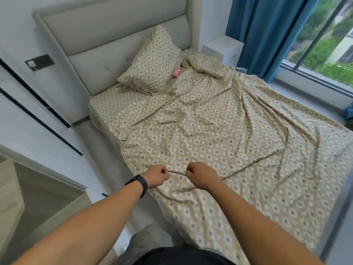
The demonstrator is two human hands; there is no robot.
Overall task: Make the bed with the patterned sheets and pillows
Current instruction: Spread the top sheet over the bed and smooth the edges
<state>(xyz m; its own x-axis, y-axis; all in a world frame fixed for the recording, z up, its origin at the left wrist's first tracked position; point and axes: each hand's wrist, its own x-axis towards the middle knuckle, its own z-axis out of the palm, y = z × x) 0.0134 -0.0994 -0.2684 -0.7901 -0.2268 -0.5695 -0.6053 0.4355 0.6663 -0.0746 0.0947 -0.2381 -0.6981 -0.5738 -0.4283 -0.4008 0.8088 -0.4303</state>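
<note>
Lying long from the hands up to the padded grey headboard, the bed is covered by a tan top sheet with small diamond and circle shapes. The sheet is wrinkled, and its long way runs away from the hands toward the headboard. Its near edge sags in a short loop between the two fists.

The left hand is curled tight into a fist and pinches that edge of the sheet. A black band sits on its wrist. The right hand is just beside it, also curled tight, gripping the same edge. Both hands are held just above the bed.

Far ahead of the hands, one pillow in the same tan pattern leans tilted against the headboard. Something pink peeks out just past the pillow. Far off to the right of the hands hangs a blue curtain by the window.
</note>
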